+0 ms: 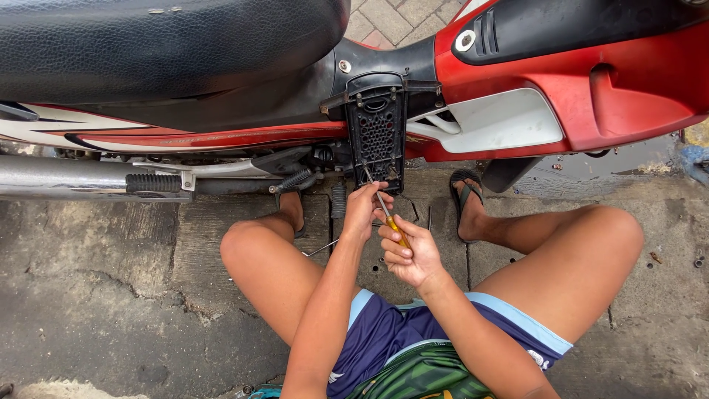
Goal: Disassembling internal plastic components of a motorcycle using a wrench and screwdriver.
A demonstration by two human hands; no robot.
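Note:
I squat in front of a red and black motorcycle (pixel 576 89). My right hand (pixel 410 255) grips the yellow handle of a screwdriver (pixel 385 213). Its metal shaft points up to the lower edge of a black perforated cover (pixel 377 133) on the bike's side. My left hand (pixel 363 207) is just below that cover, its fingers pinched around the shaft near the tip. What lies under the tip is hidden by my fingers.
The black seat (pixel 162 44) fills the top left, with a chrome exhaust pipe (pixel 66 177) and rubber footpegs (pixel 155 182) below it. My knees (pixel 251 251) flank my hands on cracked concrete (pixel 96 295). Small loose parts (pixel 698 261) lie at far right.

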